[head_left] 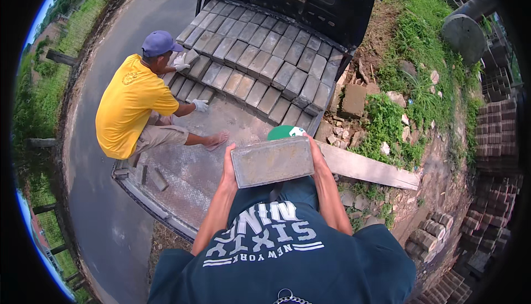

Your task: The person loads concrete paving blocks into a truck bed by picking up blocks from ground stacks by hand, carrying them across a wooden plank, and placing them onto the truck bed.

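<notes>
Between my two hands is a grey concrete paving block (273,163), held level in front of my chest. My left hand (229,164) grips its left end and my right hand (317,159) its right end. Only thumbs and hand edges show; the other fingers are hidden behind and under the block. Whether more blocks lie beneath it I cannot tell. Just beyond it, a round green thing with a white print (283,132) is partly covered. Farther off, stepped rows of similar paving blocks (260,63) fill the far part of a truck bed (188,193).
A co-worker in a yellow shirt (130,105) sits at the bed's left edge, one gloved hand on a block (191,56). A plank (365,167) slopes off to the right. Stacked blocks (495,132) stand on the ground at right; a road (110,221) runs along the left.
</notes>
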Tool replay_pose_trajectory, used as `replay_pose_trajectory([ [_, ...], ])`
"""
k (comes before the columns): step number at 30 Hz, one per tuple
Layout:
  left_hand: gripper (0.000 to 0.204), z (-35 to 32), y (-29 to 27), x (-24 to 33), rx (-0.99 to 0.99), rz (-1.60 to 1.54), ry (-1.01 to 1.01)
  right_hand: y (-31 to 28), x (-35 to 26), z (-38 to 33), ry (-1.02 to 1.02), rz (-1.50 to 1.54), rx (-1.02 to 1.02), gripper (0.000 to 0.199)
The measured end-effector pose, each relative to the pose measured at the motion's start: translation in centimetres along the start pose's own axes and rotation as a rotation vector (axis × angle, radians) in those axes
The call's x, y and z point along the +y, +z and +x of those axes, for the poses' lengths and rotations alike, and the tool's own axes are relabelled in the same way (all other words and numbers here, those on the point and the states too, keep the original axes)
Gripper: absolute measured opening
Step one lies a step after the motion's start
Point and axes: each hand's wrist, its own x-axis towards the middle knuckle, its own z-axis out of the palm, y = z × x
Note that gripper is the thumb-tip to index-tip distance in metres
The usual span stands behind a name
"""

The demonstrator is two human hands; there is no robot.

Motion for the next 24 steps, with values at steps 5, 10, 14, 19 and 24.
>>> replay_pose_trajectory([
  [5, 0.068, -1.7, -4.1, 3.6, -0.091, 0.065, -0.13, 4.0, 4.9, -1.1, -0.032, 0.071, 0.081, 0.05],
  [10, 0.064, -0.1, -6.6, 7.0, -0.1, 0.131, -0.137, 7.3, 7.4, -0.9, -0.114, 0.12, 0.147, 0.054],
  [14, 0.065, 3.0, -6.7, 8.8, -0.085, 0.211, -0.153, 7.7, 7.8, 1.1, -0.066, 0.137, 0.196, 0.059],
  [19, 0.06, 8.9, -5.6, 10.9, -0.114, 0.326, -0.305, 5.5, 9.6, 6.9, -0.102, 0.259, 0.236, 0.063],
  [24, 0.059, 14.4, -6.1, 13.1, -0.103, 0.407, -0.377, 7.2, 9.6, 9.8, -0.109, 0.364, 0.28, 0.062],
])
